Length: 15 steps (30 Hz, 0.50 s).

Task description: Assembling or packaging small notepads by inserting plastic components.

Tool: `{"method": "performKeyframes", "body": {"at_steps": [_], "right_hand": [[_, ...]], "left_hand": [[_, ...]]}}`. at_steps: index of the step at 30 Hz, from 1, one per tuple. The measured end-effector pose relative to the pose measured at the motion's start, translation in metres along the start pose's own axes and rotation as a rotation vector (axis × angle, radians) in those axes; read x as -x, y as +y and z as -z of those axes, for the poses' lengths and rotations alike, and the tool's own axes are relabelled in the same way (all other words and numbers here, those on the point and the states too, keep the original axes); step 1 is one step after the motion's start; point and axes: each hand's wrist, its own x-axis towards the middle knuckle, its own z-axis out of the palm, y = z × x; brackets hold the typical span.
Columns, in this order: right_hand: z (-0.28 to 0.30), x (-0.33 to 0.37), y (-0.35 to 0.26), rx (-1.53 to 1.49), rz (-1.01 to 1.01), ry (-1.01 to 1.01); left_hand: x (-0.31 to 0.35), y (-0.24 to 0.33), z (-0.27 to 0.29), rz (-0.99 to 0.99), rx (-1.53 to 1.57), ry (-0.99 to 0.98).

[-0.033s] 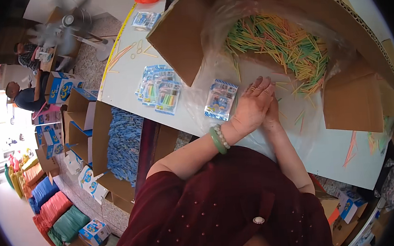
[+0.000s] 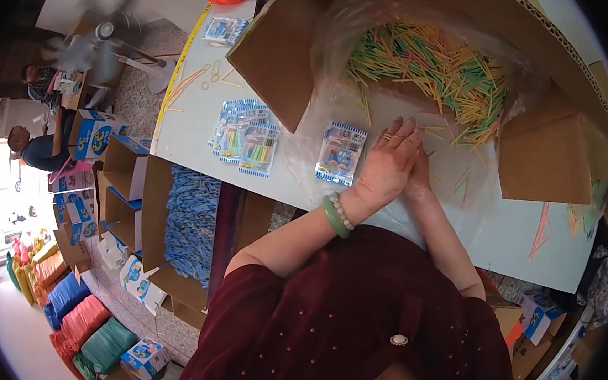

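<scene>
My left hand point(image 2: 386, 171) lies across my right hand point(image 2: 419, 173), and the two press together over the table in front of the carton. The left fingers are closed. My right hand is partly covered, and whatever may lie between the palms is hidden. Against the left wrist rest a green bangle point(image 2: 335, 216) and a beaded bracelet. Just left of the hands lies a small blue-and-clear packet point(image 2: 342, 154). Beyond them, thin coloured sticks point(image 2: 431, 65) in yellow, green and pinkish orange are heaped on clear plastic in the open cardboard carton point(image 2: 277, 71). Several loose sticks lie near my right hand.
More stick packets point(image 2: 246, 137) lie in a pile farther left on the white table point(image 2: 193, 138). Below its left edge stands a box of blue packets point(image 2: 194, 224). A fan point(image 2: 106, 33), two people and stacked cartons are at the far left.
</scene>
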Motion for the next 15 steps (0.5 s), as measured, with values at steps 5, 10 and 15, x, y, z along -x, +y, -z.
{"method": "performKeyframes", "body": {"at_steps": [5, 10, 15], "right_hand": [[0.011, -0.007, -0.017, 0.330, 0.148, -0.088], [0.012, -0.003, -0.015, 0.415, 0.202, -0.069], [0.016, -0.006, -0.008, 0.466, 0.212, -0.099]], "left_hand": [[0.017, 0.003, 0.063, 0.038, -0.041, 0.105], [0.060, -0.024, 0.130, 0.265, -0.469, 0.305], [0.077, -0.058, 0.164, 0.592, -0.826, 0.415]]}}
